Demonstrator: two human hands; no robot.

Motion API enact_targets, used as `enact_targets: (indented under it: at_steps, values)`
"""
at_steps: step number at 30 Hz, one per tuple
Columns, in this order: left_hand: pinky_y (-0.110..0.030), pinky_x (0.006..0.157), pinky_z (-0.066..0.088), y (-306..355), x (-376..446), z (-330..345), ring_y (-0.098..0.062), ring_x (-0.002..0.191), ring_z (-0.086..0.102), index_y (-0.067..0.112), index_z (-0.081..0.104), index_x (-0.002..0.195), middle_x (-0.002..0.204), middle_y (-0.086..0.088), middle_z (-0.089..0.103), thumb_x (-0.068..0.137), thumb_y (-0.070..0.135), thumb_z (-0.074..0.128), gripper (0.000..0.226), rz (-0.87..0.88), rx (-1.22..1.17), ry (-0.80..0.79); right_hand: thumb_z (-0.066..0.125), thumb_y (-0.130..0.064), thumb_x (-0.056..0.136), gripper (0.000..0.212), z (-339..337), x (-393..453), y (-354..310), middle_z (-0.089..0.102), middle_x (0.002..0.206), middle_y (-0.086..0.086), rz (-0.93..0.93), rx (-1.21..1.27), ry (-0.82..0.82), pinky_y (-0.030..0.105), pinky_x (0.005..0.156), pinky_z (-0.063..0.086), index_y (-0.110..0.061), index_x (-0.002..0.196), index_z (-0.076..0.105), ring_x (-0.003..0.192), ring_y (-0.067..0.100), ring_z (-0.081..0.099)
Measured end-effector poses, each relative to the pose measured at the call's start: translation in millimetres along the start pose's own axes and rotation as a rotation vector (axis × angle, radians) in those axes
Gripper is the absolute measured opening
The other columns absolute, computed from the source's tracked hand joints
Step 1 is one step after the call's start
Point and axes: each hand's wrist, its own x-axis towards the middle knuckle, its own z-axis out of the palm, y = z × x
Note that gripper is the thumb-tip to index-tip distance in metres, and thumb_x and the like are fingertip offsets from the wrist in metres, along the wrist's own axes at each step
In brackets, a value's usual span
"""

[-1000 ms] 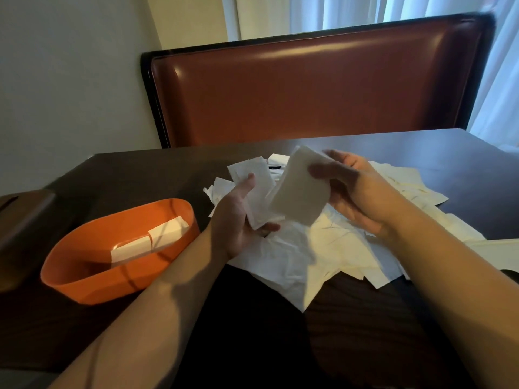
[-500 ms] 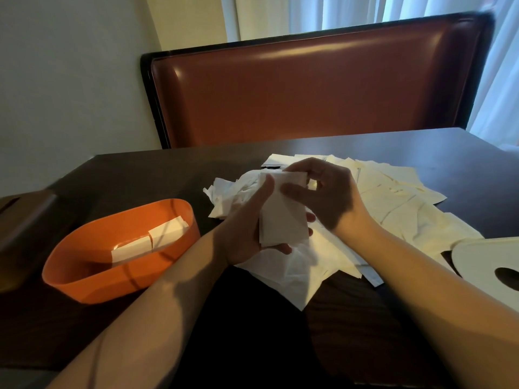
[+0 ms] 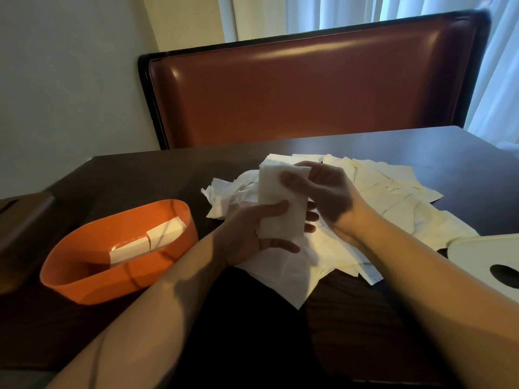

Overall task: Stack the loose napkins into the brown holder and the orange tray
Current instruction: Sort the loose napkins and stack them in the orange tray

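A small stack of folded white napkins [image 3: 276, 203] stands upright between both hands above the table. My left hand [image 3: 252, 234] grips its lower part, thumb across the front and fingers behind. My right hand [image 3: 323, 192] pinches its top right edge. Beneath and to the right spreads a heap of loose white napkins [image 3: 379, 209]. The orange tray [image 3: 84, 279] sits at the left with two folded napkins [image 3: 148, 240] inside. A brown holder [image 3: 19, 228] lies at the far left edge, partly cut off.
The dark wooden table [image 3: 196, 175] carries everything. A white lid with an oval hole [image 3: 491, 262] lies at the right edge. A brown padded bench back [image 3: 309, 88] stands behind the table, with curtains beyond.
The napkin my right hand held apart has been laid onto those in my left hand. Both hands now hold one squared stack, raised slightly.
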Motion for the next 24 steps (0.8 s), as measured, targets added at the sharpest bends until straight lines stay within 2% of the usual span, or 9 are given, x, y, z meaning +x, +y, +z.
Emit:
enact_targets:
  at_steps: [2, 5, 7, 9, 11, 14, 17, 20, 24]
  values:
    - [-0.041, 0.075, 0.060, 0.0, 1.0, -0.5, -0.027, 0.106, 0.069, 0.014, 0.054, 0.121, 0.112, -0.009, 0.073, 0.097, 0.019, 0.049, 0.025, 0.009, -0.006, 0.018, 0.067, -0.029, 0.091, 0.017, 0.8, -1.1, -0.3, 0.069, 0.079, -0.003, 0.000, 0.006, 0.013, 0.031, 0.055, 0.053, -0.015, 0.098, 0.072, 0.069, 0.016, 0.065]
    - [-0.035, 0.068, 0.059, -0.6, 0.5, 0.7, -0.026, 0.103, 0.070, 0.017, 0.051, 0.120, 0.108, -0.008, 0.074, 0.096, 0.027, 0.052, 0.026, -0.004, 0.003, -0.008, 0.064, -0.028, 0.091, 0.021, -1.4, -2.2, -2.6, 0.071, 0.085, -0.003, 0.017, 0.010, 0.012, 0.045, 0.070, 0.058, -0.012, 0.103, 0.071, 0.079, 0.014, 0.068]
    - [-0.034, 0.066, 0.057, -0.3, -1.9, -3.8, -0.032, 0.107, 0.067, 0.015, 0.053, 0.126, 0.113, -0.014, 0.071, 0.091, 0.037, 0.057, 0.041, -0.026, -0.031, -0.079, 0.062, -0.025, 0.092, 0.019, -3.9, -1.7, -4.9, 0.072, 0.089, -0.002, 0.046, 0.090, -0.041, 0.042, 0.078, 0.057, -0.011, 0.100, 0.071, 0.085, 0.015, 0.068]
    - [-0.041, 0.077, 0.057, 1.7, -4.8, -7.0, -0.038, 0.113, 0.063, 0.015, 0.061, 0.129, 0.121, -0.020, 0.066, 0.085, 0.050, 0.066, 0.057, -0.058, -0.117, -0.243, 0.063, -0.021, 0.089, 0.013, -7.4, -1.8, -6.5, 0.072, 0.088, 0.000, 0.112, 0.219, -0.124, 0.036, 0.084, 0.057, -0.013, 0.094, 0.072, 0.085, 0.013, 0.068]
    - [-0.051, 0.088, 0.054, -0.4, -6.3, -8.8, -0.039, 0.115, 0.061, 0.015, 0.066, 0.127, 0.123, -0.019, 0.064, 0.078, 0.054, 0.074, 0.063, -0.053, -0.189, -0.326, 0.063, -0.021, 0.087, 0.013, -6.9, -2.8, -7.7, 0.071, 0.082, 0.000, 0.148, 0.250, -0.192, 0.029, 0.074, 0.059, -0.013, 0.093, 0.070, 0.080, 0.013, 0.069]
    - [-0.065, 0.096, 0.046, -5.0, -3.2, -5.9, -0.040, 0.118, 0.055, 0.014, 0.064, 0.127, 0.124, -0.020, 0.058, 0.068, 0.047, 0.085, 0.070, 0.025, -0.241, -0.280, 0.059, -0.019, 0.095, 0.024, -3.7, -4.6, -8.0, 0.067, 0.077, 0.005, 0.166, 0.256, -0.170, 0.019, 0.049, 0.052, 0.000, 0.108, 0.064, 0.064, 0.011, 0.068]
    - [-0.062, 0.100, 0.042, -4.6, -0.1, -2.6, -0.038, 0.116, 0.056, 0.013, 0.066, 0.124, 0.118, -0.018, 0.062, 0.073, 0.044, 0.082, 0.062, 0.060, -0.203, -0.302, 0.060, -0.022, 0.096, 0.030, -4.8, -0.7, -1.2, 0.068, 0.089, 0.010, 0.090, 0.149, -0.091, 0.023, 0.059, 0.054, 0.004, 0.109, 0.067, 0.084, 0.022, 0.067]
    - [-0.061, 0.091, 0.050, -3.3, 1.3, -5.7, -0.035, 0.105, 0.057, 0.009, 0.062, 0.125, 0.112, -0.021, 0.057, 0.076, 0.039, 0.081, 0.061, -0.002, -0.211, -0.267, 0.062, -0.024, 0.094, 0.023, -2.7, 2.4, 4.9, 0.072, 0.086, 0.001, -0.003, 0.006, -0.014, 0.020, 0.065, 0.051, -0.006, 0.103, 0.073, 0.082, 0.012, 0.066]
    - [-0.043, 0.067, 0.058, -2.4, 1.7, -6.3, -0.029, 0.092, 0.062, 0.012, 0.052, 0.124, 0.101, -0.017, 0.061, 0.086, 0.031, 0.063, 0.043, -0.045, -0.133, -0.119, 0.063, -0.028, 0.092, 0.016, 1.3, 5.4, 6.4, 0.074, 0.085, -0.010, -0.012, -0.030, 0.056, 0.023, 0.072, 0.058, -0.017, 0.099, 0.073, 0.085, 0.005, 0.068]
